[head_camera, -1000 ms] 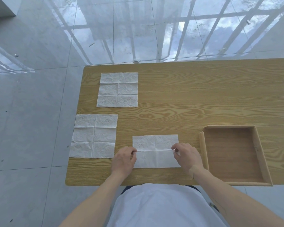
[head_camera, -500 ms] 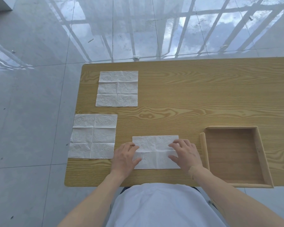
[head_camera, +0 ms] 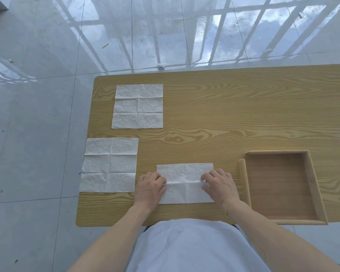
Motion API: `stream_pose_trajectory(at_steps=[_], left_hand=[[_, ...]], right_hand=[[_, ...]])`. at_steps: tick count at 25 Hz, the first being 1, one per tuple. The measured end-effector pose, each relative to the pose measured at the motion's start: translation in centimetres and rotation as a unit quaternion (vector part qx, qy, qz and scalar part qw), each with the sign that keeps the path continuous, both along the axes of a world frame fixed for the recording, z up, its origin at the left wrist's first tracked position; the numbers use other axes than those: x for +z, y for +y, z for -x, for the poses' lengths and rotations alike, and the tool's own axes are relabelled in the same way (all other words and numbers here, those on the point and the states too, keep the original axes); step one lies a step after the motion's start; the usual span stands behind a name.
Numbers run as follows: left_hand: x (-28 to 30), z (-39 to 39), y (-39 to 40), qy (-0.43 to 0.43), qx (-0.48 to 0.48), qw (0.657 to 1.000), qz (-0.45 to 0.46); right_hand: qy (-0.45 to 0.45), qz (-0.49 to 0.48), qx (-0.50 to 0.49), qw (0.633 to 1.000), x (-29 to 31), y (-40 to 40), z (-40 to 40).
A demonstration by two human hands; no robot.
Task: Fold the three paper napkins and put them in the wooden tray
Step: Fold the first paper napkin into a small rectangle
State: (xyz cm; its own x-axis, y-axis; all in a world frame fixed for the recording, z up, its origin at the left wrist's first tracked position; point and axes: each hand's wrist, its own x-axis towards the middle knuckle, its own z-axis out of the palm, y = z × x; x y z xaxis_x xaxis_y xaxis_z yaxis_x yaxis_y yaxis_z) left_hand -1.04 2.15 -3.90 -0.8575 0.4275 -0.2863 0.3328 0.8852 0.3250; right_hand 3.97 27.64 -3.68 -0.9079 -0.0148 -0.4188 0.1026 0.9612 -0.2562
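Pressing the napkin [head_camera: 185, 183] flat, left hand [head_camera: 150, 187] and right hand [head_camera: 219, 186] rest fingers together on its ends; advise matching edges squarely before creasing — thin paper skews.

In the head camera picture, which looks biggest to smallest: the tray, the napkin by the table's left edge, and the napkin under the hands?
1. wooden tray
2. left-edge napkin
3. napkin under the hands, partly covered

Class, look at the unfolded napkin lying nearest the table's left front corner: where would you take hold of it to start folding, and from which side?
Pinch the near napkin's two front corners from the table's front edge; it lies flat, and its creases run parallel to that edge.
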Motion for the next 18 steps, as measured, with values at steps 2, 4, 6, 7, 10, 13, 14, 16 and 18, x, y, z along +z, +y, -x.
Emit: stream_pose_trajectory(at_steps=[2, 4, 6, 7, 10, 13, 14, 16, 18], left_hand=[[0.0, 0.0, 0.2, -0.006, 0.009, 1.0, 0.001], [0.0, 0.1, 0.4, -0.018, 0.018, 1.0, 0.006], [0.0, 0.2, 0.5, -0.03, 0.025, 0.999, 0.007], [0.0, 0.3, 0.6, -0.035, 0.029, 0.999, 0.005], [0.2, 0.5, 0.8, -0.042, 0.04, 0.998, -0.014], [0.6, 0.8, 0.8, -0.027, 0.036, 0.998, -0.048], [0.8, 1.0, 0.7, -0.021, 0.032, 0.998, -0.059], [1.3, 1.6, 0.7, 0.0, 0.014, 0.997, -0.077], [1.9, 2.2, 0.7, 0.035, -0.002, 0.995, -0.096]], right_hand=[[-0.004, 0.009, -0.006, 1.0, 0.0, 0.0, 0.1], [-0.006, 0.014, -0.01, 1.0, 0.0, 0.1, 0.3], [-0.011, 0.017, -0.011, 1.0, 0.1, 0.2, 0.6], [-0.016, 0.017, -0.011, 1.0, 0.2, 0.2, 0.7], [-0.025, 0.02, -0.012, 0.999, 0.3, 0.0, 0.9], [-0.029, 0.04, -0.009, 0.999, 0.7, 0.3, 1.0], [-0.026, 0.046, -0.008, 0.999, 0.9, 0.5, 1.1], [-0.011, 0.055, -0.011, 0.998, 1.5, 1.3, 1.3], [0.016, 0.062, -0.015, 0.998, 2.1, 1.9, 1.6]])
